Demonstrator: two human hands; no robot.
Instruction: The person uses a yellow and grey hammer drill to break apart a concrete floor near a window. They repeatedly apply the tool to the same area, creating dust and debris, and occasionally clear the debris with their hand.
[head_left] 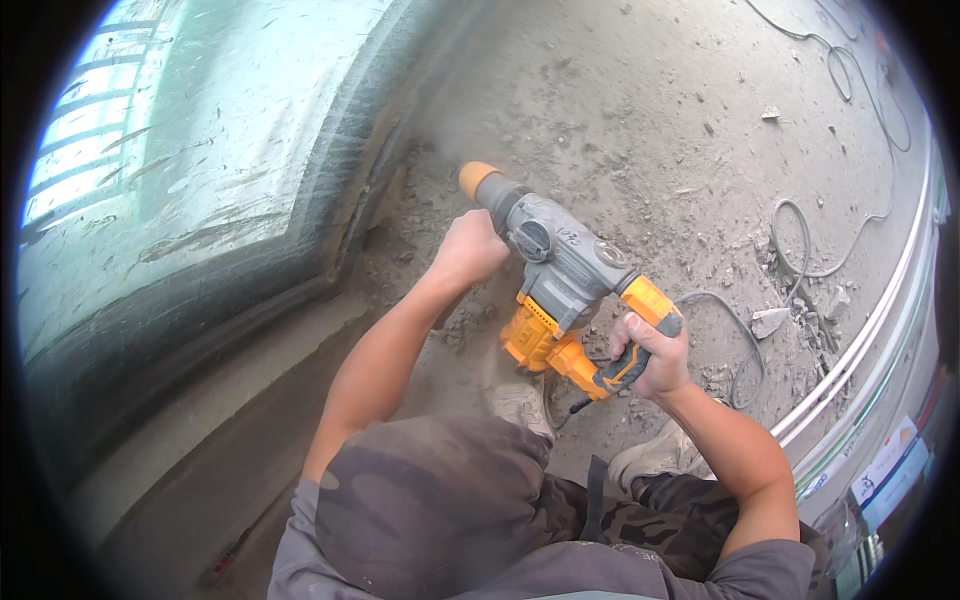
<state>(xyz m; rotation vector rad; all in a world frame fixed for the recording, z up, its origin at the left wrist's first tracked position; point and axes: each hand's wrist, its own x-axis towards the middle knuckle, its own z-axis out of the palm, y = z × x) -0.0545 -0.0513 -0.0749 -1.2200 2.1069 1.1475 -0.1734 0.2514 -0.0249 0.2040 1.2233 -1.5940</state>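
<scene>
Drill (pixel 565 250) slants above rubble-strewn floor (pixel 620 110) beside a glass pane (pixel 230 150), its long axis running from near right to far left, orange nose (pixel 477 178) pointing away toward the pane's edge. The right hand (pixel 657 355) wraps the rear handle (pixel 622 370); the left hand (pixel 472 247) closes in a fist on the drill's front side.

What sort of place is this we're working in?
Probably a building or renovation site: broken rubble lies on the rough, dusty floor, and an orange-and-grey rotary hammer is gripped in the left hand and right hand.
</scene>
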